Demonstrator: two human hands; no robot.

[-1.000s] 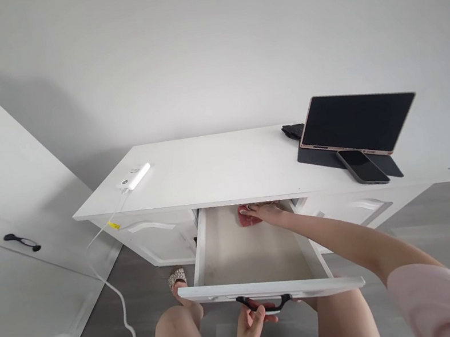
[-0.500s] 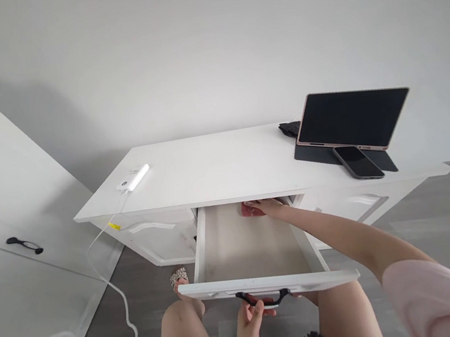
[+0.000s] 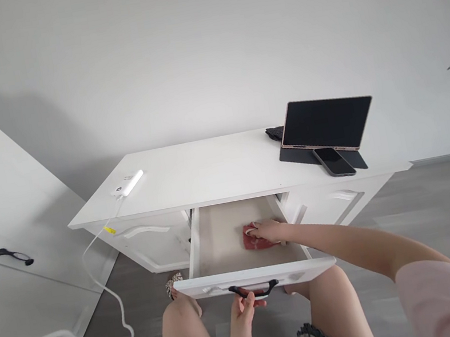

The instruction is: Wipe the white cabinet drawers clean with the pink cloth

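Right hand [image 3: 267, 231] partly hides the red cloth [image 3: 256, 242]

Soft light, wall [image 3: 197, 57] shadowed at left, top-right corner — dark

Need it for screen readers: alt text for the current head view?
Right hand on a red cloth inside a pulled-out drawer, left hand at the drawer's black handle. On the cabinet: a dark screen, phone and cabled white device.
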